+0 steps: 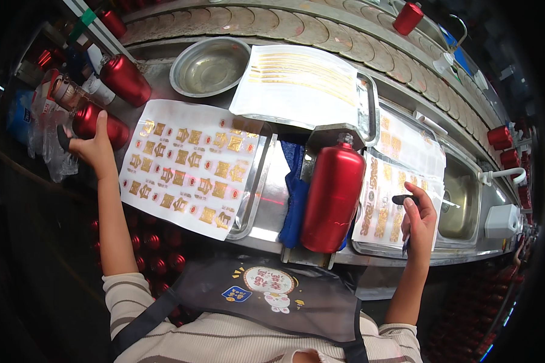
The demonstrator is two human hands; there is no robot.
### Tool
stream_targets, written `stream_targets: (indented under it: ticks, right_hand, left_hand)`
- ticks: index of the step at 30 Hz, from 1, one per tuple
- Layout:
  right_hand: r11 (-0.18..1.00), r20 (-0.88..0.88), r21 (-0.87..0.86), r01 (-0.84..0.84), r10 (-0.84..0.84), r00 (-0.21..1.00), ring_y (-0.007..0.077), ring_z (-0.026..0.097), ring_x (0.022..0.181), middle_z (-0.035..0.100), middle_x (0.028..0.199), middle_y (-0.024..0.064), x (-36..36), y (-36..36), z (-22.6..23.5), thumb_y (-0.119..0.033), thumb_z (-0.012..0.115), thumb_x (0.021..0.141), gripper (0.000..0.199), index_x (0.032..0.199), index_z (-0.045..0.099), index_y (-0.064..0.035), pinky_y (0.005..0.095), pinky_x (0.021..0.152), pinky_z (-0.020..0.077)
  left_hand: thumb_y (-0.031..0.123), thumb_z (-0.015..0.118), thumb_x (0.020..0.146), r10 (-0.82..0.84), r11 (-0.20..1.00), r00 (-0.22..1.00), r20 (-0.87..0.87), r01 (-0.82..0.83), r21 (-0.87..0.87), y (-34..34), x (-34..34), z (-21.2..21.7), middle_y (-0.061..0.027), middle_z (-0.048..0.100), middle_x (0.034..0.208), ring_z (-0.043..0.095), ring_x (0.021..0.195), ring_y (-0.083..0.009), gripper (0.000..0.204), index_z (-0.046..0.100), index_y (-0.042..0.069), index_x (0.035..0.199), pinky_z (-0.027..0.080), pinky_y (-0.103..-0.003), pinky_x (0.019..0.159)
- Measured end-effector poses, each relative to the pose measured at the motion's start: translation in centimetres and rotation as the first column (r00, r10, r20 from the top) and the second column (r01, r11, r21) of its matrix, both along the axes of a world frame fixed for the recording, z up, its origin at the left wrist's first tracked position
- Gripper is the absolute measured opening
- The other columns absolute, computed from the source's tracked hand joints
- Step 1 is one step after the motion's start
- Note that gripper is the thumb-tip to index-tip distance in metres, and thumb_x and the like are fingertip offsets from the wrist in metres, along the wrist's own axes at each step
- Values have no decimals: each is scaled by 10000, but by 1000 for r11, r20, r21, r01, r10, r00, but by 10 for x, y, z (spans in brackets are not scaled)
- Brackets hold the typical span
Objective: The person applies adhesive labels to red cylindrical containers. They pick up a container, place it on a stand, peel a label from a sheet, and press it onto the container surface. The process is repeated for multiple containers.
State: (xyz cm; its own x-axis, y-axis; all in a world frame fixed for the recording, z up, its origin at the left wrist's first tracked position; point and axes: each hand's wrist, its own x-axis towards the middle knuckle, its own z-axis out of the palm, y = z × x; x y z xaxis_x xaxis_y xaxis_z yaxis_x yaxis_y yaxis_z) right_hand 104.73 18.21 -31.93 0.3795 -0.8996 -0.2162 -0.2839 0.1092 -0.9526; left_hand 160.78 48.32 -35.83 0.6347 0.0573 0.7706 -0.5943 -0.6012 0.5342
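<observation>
My left hand is at the far left with thumb and forefinger spread, a black cover on one fingertip. Right behind it is a red metallic bottle; whether they touch I cannot tell. Over the sheet on the right, my right hand has its fingers curled in, also with a black fingertip cover. A slim dark item shows below its fingers, too little to name. Between my hands, a large red bottle with a bare threaded neck rests on a stand padded with blue cloth.
A white sheet of gold decals lies on a metal tray at left; another decal sheet is at right. Behind are a metal bowl, a sheet with gold strips and a slatted conveyor. A sink stands far right.
</observation>
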Motion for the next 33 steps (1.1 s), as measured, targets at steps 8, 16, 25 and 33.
stream_targets:
  ticks: [8, 16, 25, 33]
  right_hand:
    - [996, 3, 6, -87, 87, 996, 66, 541, 847, 660, 990, 52, 29, 11, 12, -54, 635, 896, 394, 1280, 585, 17, 204, 759, 410]
    - [972, -51, -31, 231, -232, 971, 5, 436, 531, 646, 836, 25, -42, 16, 19, -99, 626, 927, 373, 1276, 591, 28, 164, 462, 322]
    - [897, 17, -151, 415, -417, 909, -15, 350, 481, 589, 769, -33, -90, -5, 20, -74, 615, 935, 353, 1270, 595, 31, 170, 435, 247]
    - [949, 34, -155, 276, -274, 961, 22, 494, 698, 627, 946, 15, -60, -20, 29, -58, 640, 920, 362, 1270, 597, 25, 169, 617, 376]
  left_hand:
    - [302, 805, 755, -465, 721, 661, -589, 669, 182, -247, -69, 2, -143, 731, 903, 693, 808, -206, 421, 546, -22, 827, 525, -328, 752]
    - [469, 878, 607, -219, 628, 732, -645, 612, 481, -325, -11, -36, -302, 684, 1048, 700, 922, -336, 855, 606, -163, 1114, 536, -403, 822]
    - [293, 886, 677, -325, 683, 521, -789, 706, 185, -330, 25, -52, -100, 659, 702, 598, 562, -136, 462, 601, -23, 858, 432, -274, 453]
    - [362, 771, 754, -359, 523, 831, -424, 556, 647, -329, 15, -39, -265, 683, 1067, 650, 1042, -420, 528, 627, -4, 1107, 511, -470, 871]
